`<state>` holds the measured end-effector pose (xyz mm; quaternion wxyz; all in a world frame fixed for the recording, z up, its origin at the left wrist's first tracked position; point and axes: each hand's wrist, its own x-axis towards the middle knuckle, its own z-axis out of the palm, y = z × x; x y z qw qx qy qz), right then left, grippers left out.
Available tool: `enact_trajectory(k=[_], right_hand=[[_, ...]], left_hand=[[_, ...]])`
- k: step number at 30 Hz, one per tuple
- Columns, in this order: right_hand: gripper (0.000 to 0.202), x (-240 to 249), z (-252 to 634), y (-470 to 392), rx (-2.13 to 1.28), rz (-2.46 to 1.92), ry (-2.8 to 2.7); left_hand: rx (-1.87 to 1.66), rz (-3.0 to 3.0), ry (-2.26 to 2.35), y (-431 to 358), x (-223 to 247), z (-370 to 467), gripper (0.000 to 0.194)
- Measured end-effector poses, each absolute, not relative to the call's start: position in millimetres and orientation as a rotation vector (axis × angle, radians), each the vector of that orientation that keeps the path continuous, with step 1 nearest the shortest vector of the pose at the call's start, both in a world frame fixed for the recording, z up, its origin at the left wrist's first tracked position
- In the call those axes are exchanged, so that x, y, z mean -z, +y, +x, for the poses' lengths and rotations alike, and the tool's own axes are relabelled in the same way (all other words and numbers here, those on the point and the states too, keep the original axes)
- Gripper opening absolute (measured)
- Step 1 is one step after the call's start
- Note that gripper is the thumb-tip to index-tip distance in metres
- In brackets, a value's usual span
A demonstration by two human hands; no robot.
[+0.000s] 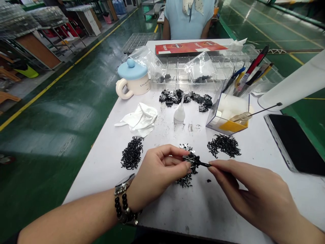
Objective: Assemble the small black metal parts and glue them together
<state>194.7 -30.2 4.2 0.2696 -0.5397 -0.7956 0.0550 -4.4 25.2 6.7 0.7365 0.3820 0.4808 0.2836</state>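
Note:
Between the thumb and fingers of my left hand (165, 169) is a small black part with a shiny metal piece (192, 158). My right hand (248, 189) pinches the end of a thin black rod (203, 164); its other end meets the part at my left fingertips. Whether the two are joined I cannot tell. Under the part lies a pile of small black and silver pieces (185, 181), partly covered by my left hand. Small hooked black pieces are heaped to the left (132, 153) and in another heap of black pieces (223, 145) to the right.
Behind the hands stand a small white dropper bottle (179, 113), a row of black parts (170, 97) and a clear pen box (215, 118). A white cloth (142, 118) and a lidded mug (137, 83) are left, a phone (297, 142) right. A person (189, 20) sits opposite.

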Motion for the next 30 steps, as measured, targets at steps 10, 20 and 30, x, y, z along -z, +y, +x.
enact_trajectory(k=[10,20,30], right_hand=[[0.009,-6.2,193.9,-28.3,-0.362,-1.493,-2.046],[0.007,-10.6,198.0,-26.0,-0.556,-1.532,-2.007],[0.022,0.1,215.7,-11.4,-0.613,-1.79,-1.73]], left_hand=[[-0.644,0.946,1.064,22.0,-3.5,-7.0,0.016],[-0.637,0.994,1.05,22.5,-1.8,-6.7,0.016],[-0.678,1.005,1.062,23.6,-2.6,-5.0,0.021]])
